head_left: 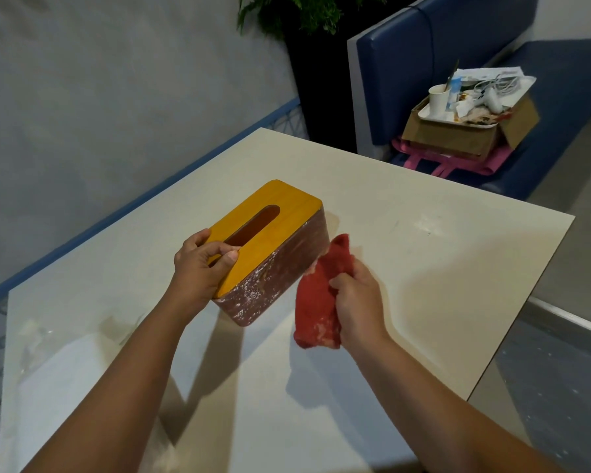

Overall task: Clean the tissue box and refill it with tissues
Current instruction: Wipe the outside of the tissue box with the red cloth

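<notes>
i see my left hand point(198, 264) curled round the near end of the white-smeared, dark red tissue box point(280, 254) with its yellow slotted lid.
the box is tilted over the pale bench point(423, 268). just to its right, my right hand point(355, 302) grips a crumpled red cloth point(316, 302) whose tip reaches the box's side. beyond the bench, a blue padded seat point(440, 63) carries a cluttered cardboard box point(451, 138).

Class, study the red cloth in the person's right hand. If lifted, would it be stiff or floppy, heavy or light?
Probably floppy: the red cloth hangs in folds below the right hand gripping it. Likely light: that hand alone holds it up. Its fuzzy-looking surface should resist slipping.
</notes>
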### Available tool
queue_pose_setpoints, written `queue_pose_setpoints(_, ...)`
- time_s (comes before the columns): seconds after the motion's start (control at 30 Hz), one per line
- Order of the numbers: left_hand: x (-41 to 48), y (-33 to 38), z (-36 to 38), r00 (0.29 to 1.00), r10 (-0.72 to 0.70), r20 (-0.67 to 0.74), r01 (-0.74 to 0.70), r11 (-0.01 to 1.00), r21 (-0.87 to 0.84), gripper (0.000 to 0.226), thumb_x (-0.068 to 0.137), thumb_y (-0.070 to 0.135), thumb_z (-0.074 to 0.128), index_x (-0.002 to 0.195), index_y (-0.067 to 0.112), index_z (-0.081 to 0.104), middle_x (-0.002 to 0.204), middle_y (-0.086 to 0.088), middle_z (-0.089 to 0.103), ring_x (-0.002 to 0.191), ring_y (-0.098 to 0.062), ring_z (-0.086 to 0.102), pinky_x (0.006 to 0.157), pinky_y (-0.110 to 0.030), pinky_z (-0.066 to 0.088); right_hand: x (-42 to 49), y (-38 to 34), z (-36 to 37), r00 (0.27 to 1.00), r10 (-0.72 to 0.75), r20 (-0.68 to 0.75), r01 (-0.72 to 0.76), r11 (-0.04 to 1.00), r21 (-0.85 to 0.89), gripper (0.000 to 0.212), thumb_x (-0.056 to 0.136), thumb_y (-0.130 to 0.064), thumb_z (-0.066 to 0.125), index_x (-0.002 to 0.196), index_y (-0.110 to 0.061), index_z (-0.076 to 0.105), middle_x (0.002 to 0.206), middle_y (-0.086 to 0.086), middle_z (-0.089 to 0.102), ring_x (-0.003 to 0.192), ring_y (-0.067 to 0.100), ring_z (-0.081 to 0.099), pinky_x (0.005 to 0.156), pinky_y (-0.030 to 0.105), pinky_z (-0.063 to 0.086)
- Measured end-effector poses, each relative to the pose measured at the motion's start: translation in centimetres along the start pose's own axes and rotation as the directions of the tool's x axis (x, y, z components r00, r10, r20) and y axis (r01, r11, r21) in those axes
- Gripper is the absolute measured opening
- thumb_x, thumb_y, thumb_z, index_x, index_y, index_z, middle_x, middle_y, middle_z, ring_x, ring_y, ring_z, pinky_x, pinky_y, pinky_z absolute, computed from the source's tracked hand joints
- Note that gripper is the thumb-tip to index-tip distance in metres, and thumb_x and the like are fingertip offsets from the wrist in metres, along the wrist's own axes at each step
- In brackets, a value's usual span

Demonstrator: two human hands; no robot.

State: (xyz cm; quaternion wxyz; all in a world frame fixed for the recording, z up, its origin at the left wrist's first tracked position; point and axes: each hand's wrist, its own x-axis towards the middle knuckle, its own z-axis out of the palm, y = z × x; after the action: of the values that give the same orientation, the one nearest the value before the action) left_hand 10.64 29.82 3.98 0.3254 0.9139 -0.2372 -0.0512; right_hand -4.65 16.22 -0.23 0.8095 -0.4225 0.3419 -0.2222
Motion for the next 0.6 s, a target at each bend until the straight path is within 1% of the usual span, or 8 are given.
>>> queue_pose_setpoints(0.07, 0.0, 0.0, 0.0, 1.000, -0.002, -0.001, 0.002, 1.000, 0.000, 0.008, 0.092, 0.029, 0.056, 0.092, 0.030, 0.064, 0.149, -0.003, 0.029, 0.138, -0.027, 0.024, 0.108, -0.049, 0.029, 1.0, -0.5, -0.3, 0.996, -0.068, -0.061, 0.062, 0.993, -0.096, 0.026, 0.090, -0.001, 0.039, 0.097, -0.020, 0.055, 0.082, 0.005, 0.061, 0.068, 0.021, 0.063, 0.053, 0.026, 0.053)
queue_pose_setpoints(0.1, 0.1, -0.1, 0.0, 1.000, -0.001, 0.001, 0.001, 1.000, 0.001, 0.008, 0.092, 0.029, 0.056, 0.092, 0.030, 0.064, 0.149, -0.003, 0.029, 0.138, -0.027, 0.024, 0.108, -0.049, 0.029, 1.7, -0.6, -0.3, 0.992, -0.104, -0.077, 0.090, 0.982, -0.167, 0.025, 0.091, -0.004, 0.039, 0.102, -0.020, 0.054, 0.085, 0.004, 0.061, 0.073, 0.021, 0.063, 0.056, 0.028, 0.054)
queue_pose_setpoints(0.2, 0.1, -0.2, -0.1, 1.000, 0.000, 0.012, 0.000, 1.000, -0.001, 0.008, 0.092, 0.029, 0.056, 0.092, 0.031, 0.064, 0.148, -0.003, 0.029, 0.138, -0.027, 0.023, 0.108, -0.049, 0.029, 3.5, -0.8, 0.2, 0.986, -0.166, -0.027, 0.151, 0.943, -0.296, 0.031, 0.088, -0.003, 0.040, 0.112, -0.019, 0.051, 0.092, 0.004, 0.061, 0.080, 0.023, 0.063, 0.068, 0.037, 0.055)
queue_pose_setpoints(0.3, 0.0, -0.1, -0.1, 1.000, 0.001, 0.013, -0.001, 1.000, 0.018, 0.008, 0.092, 0.029, 0.055, 0.093, 0.030, 0.063, 0.148, -0.003, 0.029, 0.138, -0.027, 0.023, 0.108, -0.048, 0.029, 4.0, -0.9, 0.8, 0.971, -0.229, 0.066, 0.236, 0.880, -0.411, 0.035, 0.087, 0.001, 0.039, 0.106, -0.027, 0.048, 0.090, -0.003, 0.058, 0.078, 0.013, 0.057, 0.066, 0.027, 0.050)
queue_pose_setpoints(0.33, 0.1, -0.1, -0.1, 1.000, -0.001, 0.011, 0.001, 1.000, 0.017, 0.008, 0.092, 0.028, 0.055, 0.093, 0.030, 0.064, 0.148, -0.004, 0.030, 0.138, -0.027, 0.023, 0.108, -0.048, 0.029, 4.0, -0.7, 1.0, 0.964, -0.256, 0.076, 0.263, 0.861, -0.435, 0.037, 0.086, 0.003, 0.039, 0.107, -0.026, 0.050, 0.090, -0.004, 0.057, 0.078, 0.012, 0.055, 0.064, 0.022, 0.047)
queue_pose_setpoints(0.4, 0.3, -0.4, 0.0, 0.999, 0.012, 0.037, -0.014, 0.999, 0.050, 0.012, 0.091, 0.021, 0.059, 0.092, 0.031, 0.065, 0.145, -0.006, 0.036, 0.137, -0.027, 0.027, 0.108, -0.046, 0.028, 3.5, -0.1, 1.5, 0.934, -0.351, 0.066, 0.337, 0.804, -0.490, 0.039, 0.082, 0.007, 0.040, 0.109, -0.016, 0.055, 0.094, -0.003, 0.056, 0.082, 0.016, 0.053, 0.064, 0.022, 0.042)
queue_pose_setpoints(0.5, 0.4, -0.6, 0.2, 0.998, 0.012, 0.063, -0.020, 0.992, 0.126, 0.037, 0.077, -0.001, 0.068, 0.084, 0.035, 0.068, 0.140, -0.009, 0.043, 0.135, -0.026, 0.030, 0.111, -0.041, 0.028, 2.7, 1.3, 2.6, 0.887, -0.444, 0.130, 0.444, 0.740, -0.504, 0.045, 0.076, 0.010, 0.041, 0.110, -0.011, 0.059, 0.102, -0.004, 0.056, 0.092, 0.012, 0.051, 0.079, 0.021, 0.042)
queue_pose_setpoints(0.6, -0.1, -0.3, 0.3, 1.000, -0.001, -0.018, 0.001, 1.000, -0.025, 0.041, 0.081, 0.001, 0.065, 0.072, 0.040, 0.067, 0.139, -0.005, 0.041, 0.134, -0.025, 0.031, 0.107, -0.050, 0.037, 2.3, 2.1, 2.9, 0.898, -0.429, 0.103, 0.425, 0.779, -0.461, 0.041, 0.078, 0.009, 0.040, 0.103, -0.017, 0.059, 0.094, -0.004, 0.058, 0.086, 0.013, 0.055, 0.073, 0.021, 0.045)
